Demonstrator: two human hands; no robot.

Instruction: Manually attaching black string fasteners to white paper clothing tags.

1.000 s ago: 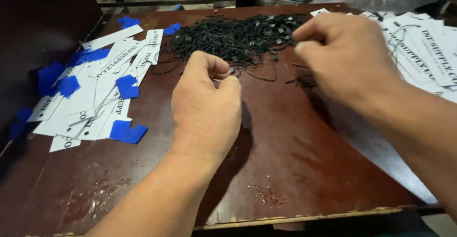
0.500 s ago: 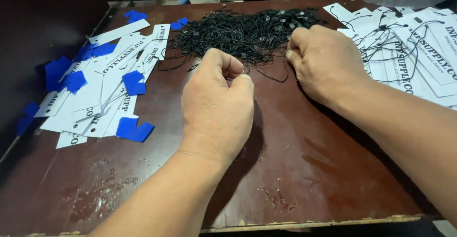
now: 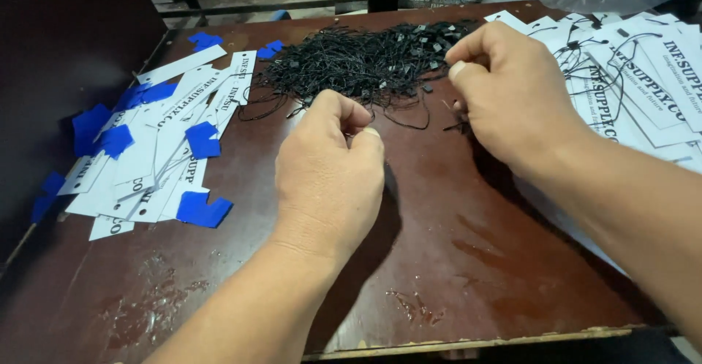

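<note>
while both fists curl, black string pile [image 3: 365,61] lies just beyond left hand [image 3: 329,181].

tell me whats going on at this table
A person is working with both bare hands at a worn brown table. The left hand and the right hand are both curled at the near edge of a heap of thin black string loops, fingers pinched as if on a strand, though the strand itself is too fine to make out. White paper tags with blue pieces lie spread to the left. Tags already strung lie to the right.
</note>
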